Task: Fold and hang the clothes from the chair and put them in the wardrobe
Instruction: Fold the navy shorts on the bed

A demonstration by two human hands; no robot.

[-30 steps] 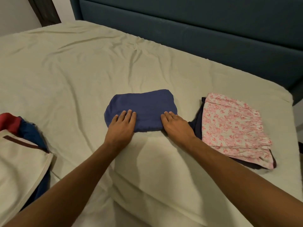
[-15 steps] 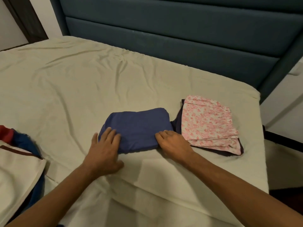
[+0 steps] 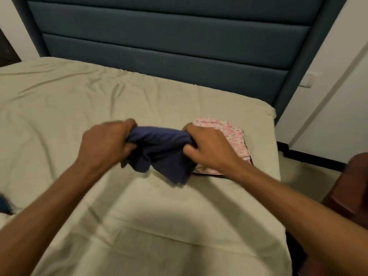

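Count: 2 hands, 1 navy garment, 1 folded stack at its right, 1 bed, 1 headboard.

Left hand (image 3: 108,144): fingers curled tight round the left end of the navy garment (image 3: 161,150). Right hand (image 3: 209,150): fingers and thumb pinch the right end of the same garment. Both grips closed on cloth; nothing else is held.

Navy garment: bunched between the 2 hands, lifted off the bed sheet (image 3: 69,108), with loose folds hanging toward 6 o'clock. The lowest fold looks to reach the sheet, but motion blur prevents a firm reading. Garment sits near frame centre.

Folded stack: 1 pink floral garment (image 3: 237,134) on top, at 3 o'clock from the navy garment, partly hidden behind the right hand. 1 dark piece (image 3: 217,176) shows as a thin edge beneath it. Stack lies on the bed near its right edge.

Writing: no label or brand legible on any item.

Surroundings: teal padded headboard (image 3: 169,46) at 12 o'clock. White wall panel (image 3: 334,100) at 2 o'clock. Dark reddish-brown furniture (image 3: 350,188) at 4 o'clock, type not determinable. Blue cloth scrap (image 3: 5,205) at the frame edge, 8 o'clock.

Obstruction: both forearms cross the lower sheet.
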